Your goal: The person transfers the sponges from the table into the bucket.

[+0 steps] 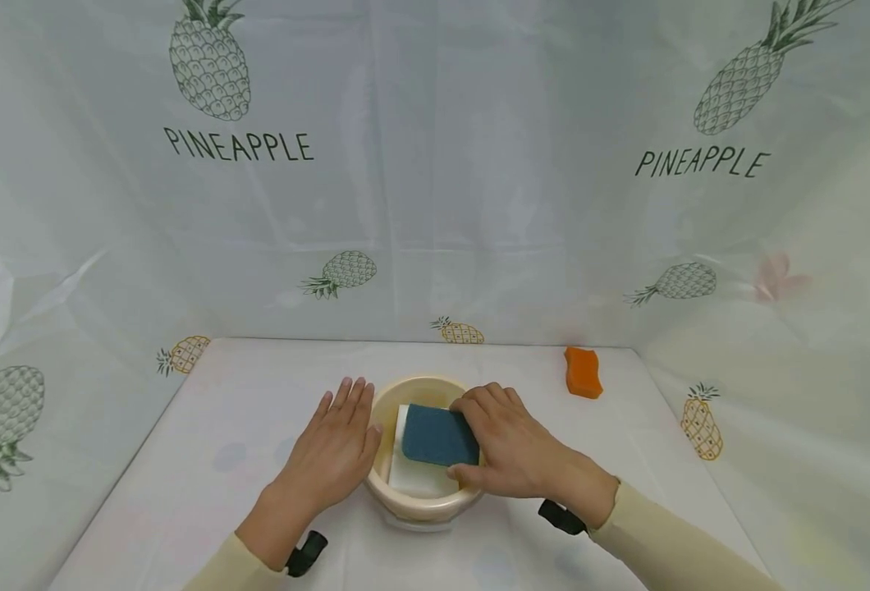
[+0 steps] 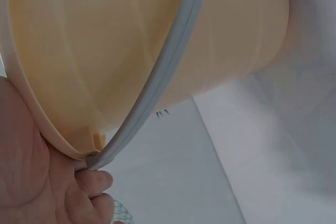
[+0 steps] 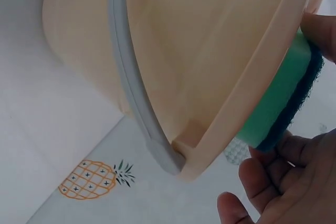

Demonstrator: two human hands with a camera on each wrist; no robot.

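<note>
A cream bucket (image 1: pixel 420 512) with a grey handle (image 2: pixel 157 77) stands in front of me. At its right side my right hand (image 1: pixel 509 443) grips a sponge (image 1: pixel 441 435) between thumb and fingers, over the bucket's mouth. The sponge has a dark blue scouring face turned up and a green body (image 3: pixel 278 87), seen at the rim in the right wrist view. Below it a white rectangular shape (image 1: pixel 411 479) shows inside the bucket; its kind is unclear. My left hand (image 1: pixel 335 460) rests against the left rim, fingers straight and palm down.
An orange sponge-like block (image 1: pixel 583 373) lies at the back right of the white-covered table (image 1: pixel 206 492). Pineapple-printed sheeting (image 1: pixel 435 180) hangs behind and at both sides. A black wrist strap (image 1: pixel 306 554) is on the left wrist, another strap (image 1: pixel 561 517) on the right.
</note>
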